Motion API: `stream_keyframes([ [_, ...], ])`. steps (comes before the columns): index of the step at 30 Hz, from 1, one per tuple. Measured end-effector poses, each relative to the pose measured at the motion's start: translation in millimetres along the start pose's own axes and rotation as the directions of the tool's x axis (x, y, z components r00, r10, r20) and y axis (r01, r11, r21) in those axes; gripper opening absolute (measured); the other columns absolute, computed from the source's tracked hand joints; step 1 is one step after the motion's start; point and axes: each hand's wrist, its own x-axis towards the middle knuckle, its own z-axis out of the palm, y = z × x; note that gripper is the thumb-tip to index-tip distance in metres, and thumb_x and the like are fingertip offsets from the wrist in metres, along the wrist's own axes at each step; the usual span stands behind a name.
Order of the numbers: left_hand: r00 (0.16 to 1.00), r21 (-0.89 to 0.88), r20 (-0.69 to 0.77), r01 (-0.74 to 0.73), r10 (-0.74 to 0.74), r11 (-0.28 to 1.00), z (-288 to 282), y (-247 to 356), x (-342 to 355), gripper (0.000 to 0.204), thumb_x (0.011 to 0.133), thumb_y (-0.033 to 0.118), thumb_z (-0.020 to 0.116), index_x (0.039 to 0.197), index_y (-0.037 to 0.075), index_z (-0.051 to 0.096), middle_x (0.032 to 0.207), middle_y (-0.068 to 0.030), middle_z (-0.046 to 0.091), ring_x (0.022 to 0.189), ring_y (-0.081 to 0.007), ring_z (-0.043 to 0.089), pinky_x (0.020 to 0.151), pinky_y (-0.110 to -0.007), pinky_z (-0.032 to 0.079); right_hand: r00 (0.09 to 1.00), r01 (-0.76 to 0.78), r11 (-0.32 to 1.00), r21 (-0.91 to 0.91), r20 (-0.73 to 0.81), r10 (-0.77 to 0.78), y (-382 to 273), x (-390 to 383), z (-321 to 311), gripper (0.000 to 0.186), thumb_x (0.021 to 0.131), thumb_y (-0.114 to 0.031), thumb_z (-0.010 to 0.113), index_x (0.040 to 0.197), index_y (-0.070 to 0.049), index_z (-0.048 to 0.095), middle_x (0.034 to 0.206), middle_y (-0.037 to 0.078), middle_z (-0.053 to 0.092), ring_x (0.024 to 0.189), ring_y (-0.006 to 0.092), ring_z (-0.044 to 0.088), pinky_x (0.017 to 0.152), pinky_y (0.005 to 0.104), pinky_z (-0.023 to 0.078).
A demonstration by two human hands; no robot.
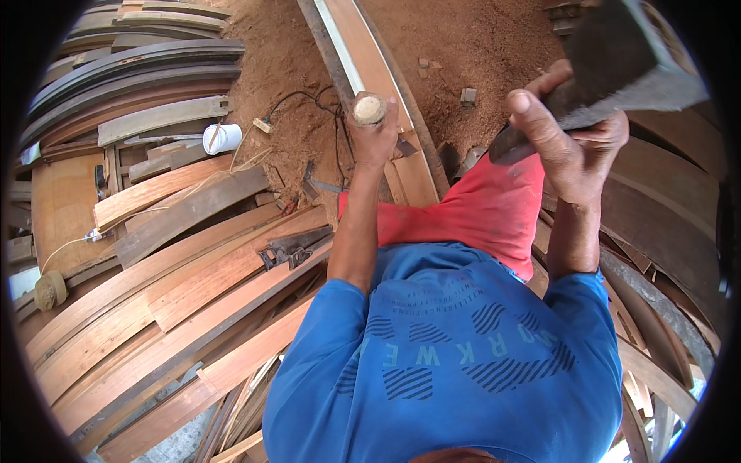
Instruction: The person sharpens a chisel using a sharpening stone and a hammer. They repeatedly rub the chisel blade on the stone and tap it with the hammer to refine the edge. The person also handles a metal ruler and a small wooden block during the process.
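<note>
My left hand (pixel 375 137) is closed round a chisel, whose round pale handle end (pixel 369 109) points up at me. The chisel stands over a long reddish wooden board (pixel 370 58) with pale edges, lying lengthwise ahead of me. A dark bit of metal or wood (pixel 404 146) shows beside the hand; whether the blade touches the board is hidden. Raised at the right, my right hand (pixel 570 147) grips a dark, heavy wooden mallet (pixel 617 65) with a blocky head. The mallet is close to the camera and apart from the chisel.
Long planks (pixel 193 289) lie stacked at the left, with a black clamp-like tool (pixel 292 248) on them. A white cup (pixel 222 138), a pale cord (pixel 202 185) and dark cables (pixel 328 108) lie nearby. Sawdust (pixel 471 46) covers the ground. More boards (pixel 656 193) are at the right.
</note>
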Motion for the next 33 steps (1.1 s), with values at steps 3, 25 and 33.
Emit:
stream_keyframes([
  [3,0.994,0.075,0.02,-0.105,0.104,0.992,0.0,-13.6,4.2,0.021,0.096,0.014,0.068,0.084,0.006,0.053,0.062,0.0004,0.058,0.056,-0.0068,0.056,0.051,-0.024,0.045,0.994,0.103,0.995,-0.009,-0.028,-0.103,-5.6,6.7,-3.6,0.011,0.084,-0.001,0.077,0.085,0.0,0.066,0.077,0.008,0.069,0.068,0.0128,0.065,0.063,0.0263,0.052],
  [25,0.924,0.092,0.025,-0.382,0.381,0.92,26.3,7.9,-15.4,0.023,0.087,0.012,0.077,0.082,0.004,0.056,0.068,-0.0015,0.058,0.063,-0.0089,0.055,0.06,-0.027,0.047,0.812,0.357,0.652,-0.67,0.567,0.138,68.4,-0.5,30.1,0.022,0.089,-0.014,0.075,0.104,0.0,0.067,0.072,0.02,0.062,0.063,0.0282,0.064,0.061,0.0349,0.051],
  [33,0.974,0.047,0.128,-0.197,0.189,0.979,19.2,13.0,-31.4,0.023,0.089,0.012,0.076,0.082,0.005,0.055,0.067,0.0014,0.055,0.063,-0.0074,0.051,0.057,-0.026,0.044,0.92,0.353,0.92,-0.171,-0.113,-0.374,-50.5,65.3,-15.4,0.017,0.09,-0.016,0.076,0.087,-0.005,0.063,0.071,-0.001,0.06,0.062,0.0101,0.056,0.06,0.028,0.046],
])
